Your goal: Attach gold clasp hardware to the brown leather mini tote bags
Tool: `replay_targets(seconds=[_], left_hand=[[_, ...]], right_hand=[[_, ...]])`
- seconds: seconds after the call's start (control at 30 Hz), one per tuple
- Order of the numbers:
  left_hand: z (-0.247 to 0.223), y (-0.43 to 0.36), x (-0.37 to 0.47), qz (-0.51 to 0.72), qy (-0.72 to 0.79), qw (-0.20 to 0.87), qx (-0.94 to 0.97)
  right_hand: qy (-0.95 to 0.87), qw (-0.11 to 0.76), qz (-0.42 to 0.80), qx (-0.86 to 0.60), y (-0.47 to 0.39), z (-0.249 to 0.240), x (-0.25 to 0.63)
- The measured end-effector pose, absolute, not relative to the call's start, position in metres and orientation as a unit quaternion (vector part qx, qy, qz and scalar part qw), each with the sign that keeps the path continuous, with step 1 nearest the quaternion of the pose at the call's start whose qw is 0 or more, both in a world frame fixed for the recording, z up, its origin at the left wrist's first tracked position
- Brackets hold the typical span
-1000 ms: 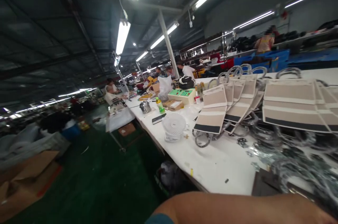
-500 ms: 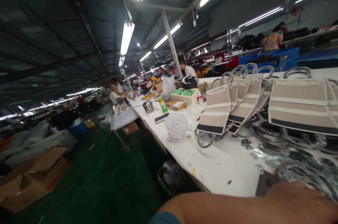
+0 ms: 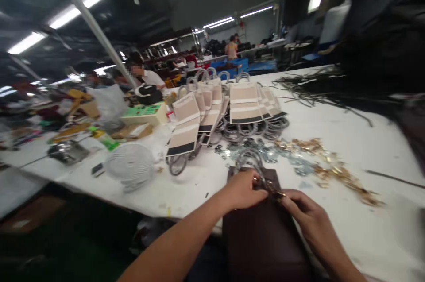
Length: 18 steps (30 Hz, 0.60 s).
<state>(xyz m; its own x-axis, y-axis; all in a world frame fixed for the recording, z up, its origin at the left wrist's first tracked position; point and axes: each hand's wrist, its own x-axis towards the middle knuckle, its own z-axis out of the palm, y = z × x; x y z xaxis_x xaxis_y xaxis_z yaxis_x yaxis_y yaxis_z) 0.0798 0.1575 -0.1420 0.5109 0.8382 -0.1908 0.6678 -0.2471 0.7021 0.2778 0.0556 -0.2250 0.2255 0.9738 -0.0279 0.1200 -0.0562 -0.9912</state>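
Note:
A dark brown bag panel (image 3: 265, 237) lies over the table edge in front of me. A bag handle in clear wrap (image 3: 248, 156) loops up at its far end. My left hand (image 3: 244, 191) is closed at the foot of the handle, its fingers partly hidden. My right hand (image 3: 307, 211) pinches a small gold-coloured metal fitting (image 3: 279, 194) against the panel, close to the left fingertips. More gold-coloured metal pieces (image 3: 348, 178) lie scattered on the table to the right. Silvery small parts (image 3: 265, 151) are spread beyond the handle.
Beige and black bag panels with wrapped handles (image 3: 247, 102) are piled at the back of the white table (image 3: 332, 229). A white fan (image 3: 129, 162), a metal pot (image 3: 68, 151) and a green-topped machine (image 3: 144, 113) stand left. Dark strips (image 3: 305, 85) lie far right. A person (image 3: 151, 79) sits beyond.
My view has swung to the right and down. The brown panel and both my hands are now in sight; earlier only one forearm and hand showed at the lower edge.

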Motion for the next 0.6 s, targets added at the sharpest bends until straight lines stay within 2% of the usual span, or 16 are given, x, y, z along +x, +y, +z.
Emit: replay_targets(seconds=[0.2,0.27,0.4,0.5,0.6], left_hand=[[-0.151,0.168,0.096,0.069,0.430,0.497,0.750],[-0.148,0.168,0.096,0.076,0.445,0.491,0.745],[-0.146,0.166,0.095,0.092,0.464,0.465,0.748],[-0.145,0.163,0.099,0.086,0.471,0.459,0.749],[-0.142,0.162,0.103,0.078,0.473,0.450,0.753]], right_hand=[[-0.478,0.543,0.443,-0.530,0.056,-0.210,0.277],[-0.497,0.559,0.411,-0.521,0.047,-0.209,0.273],[-0.563,0.588,0.263,-0.518,0.023,-0.213,0.244],[-0.651,0.548,0.252,-0.462,0.013,-0.216,0.218],[-0.637,0.550,0.259,-0.475,0.017,-0.214,0.208]])
